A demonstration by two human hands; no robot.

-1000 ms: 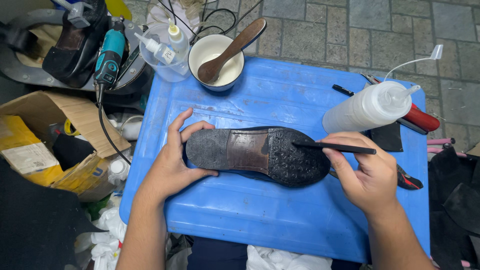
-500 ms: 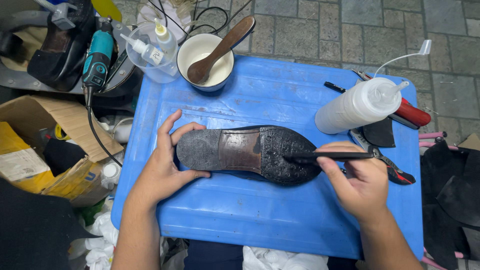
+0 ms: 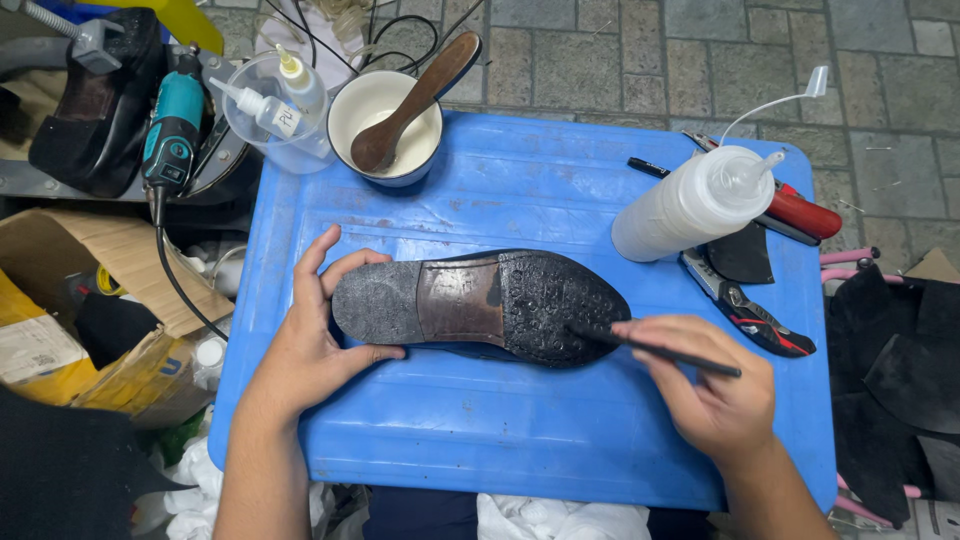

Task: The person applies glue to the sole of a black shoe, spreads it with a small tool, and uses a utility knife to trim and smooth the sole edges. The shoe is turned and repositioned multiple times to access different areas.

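Your left hand (image 3: 310,345) curls around the heel end of the dark leather shoe (image 3: 480,305), which lies sole-up across the middle of the blue plastic surface (image 3: 500,440); your thumb sits under the heel and your fingers spread over its top edge, a loose, half-open steadying hold. Your right hand (image 3: 715,385) is closed in a pinch on a thin black stick-like tool (image 3: 655,350), whose tip touches the rough black front part of the sole near the toe. The sole shows a brown middle section between the grey heel and the dark forepart.

At the far edge of the surface stands a white cup with a dark rim (image 3: 385,125), with a brown wooden spoon (image 3: 415,100) resting in it. To your right a white squeeze bottle with a nozzle cap (image 3: 700,200) lies tilted, next to a red-handled tool (image 3: 795,212) and a pair of black-and-red pliers (image 3: 750,315). Off the surface to your left are a teal rotary power tool (image 3: 172,130), a small clear glue bottle (image 3: 270,110) and an open cardboard box (image 3: 90,300). Black leather pieces (image 3: 900,370) lie to your right on the stone floor.
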